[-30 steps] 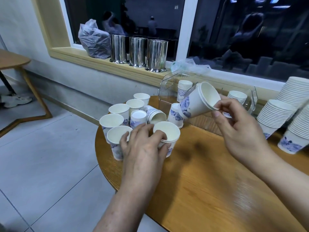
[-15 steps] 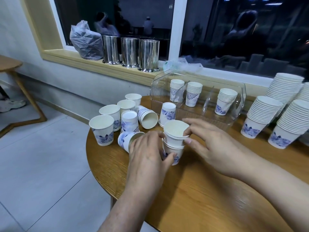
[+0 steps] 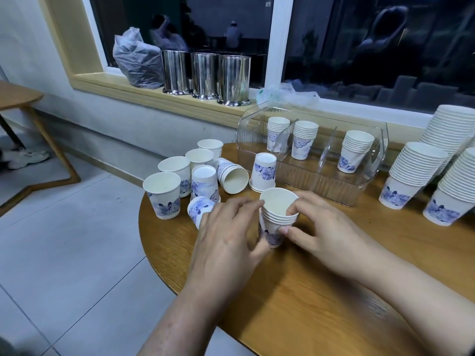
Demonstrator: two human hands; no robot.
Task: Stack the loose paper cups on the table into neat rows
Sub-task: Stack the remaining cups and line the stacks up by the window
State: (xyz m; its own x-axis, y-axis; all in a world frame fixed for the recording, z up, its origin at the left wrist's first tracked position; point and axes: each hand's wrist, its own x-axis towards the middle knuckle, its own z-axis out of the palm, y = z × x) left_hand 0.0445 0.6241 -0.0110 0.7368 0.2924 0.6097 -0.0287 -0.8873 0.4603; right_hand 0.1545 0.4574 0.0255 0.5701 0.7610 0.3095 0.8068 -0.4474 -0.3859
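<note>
A short stack of white paper cups with blue flower print (image 3: 277, 214) stands upright on the round wooden table (image 3: 321, 291). My left hand (image 3: 226, 240) grips its left side and my right hand (image 3: 318, 227) pinches its rim and lower wall from the right. Several loose cups (image 3: 177, 170) stand or lie to the left; one lies on its side (image 3: 232, 176), one stands upside down (image 3: 264, 172), another lies partly hidden behind my left hand (image 3: 199, 208).
A clear plastic organizer (image 3: 313, 181) behind the stack holds three short cup stacks. Tall cup stacks (image 3: 416, 173) stand at the right. Three steel canisters (image 3: 205, 75) and a plastic bag (image 3: 136, 62) sit on the windowsill. The table edge curves close on the left.
My right hand brought the raised cup down and nested it into the cup held by my left hand. A loose cup beside my left hand tipped onto its side.
</note>
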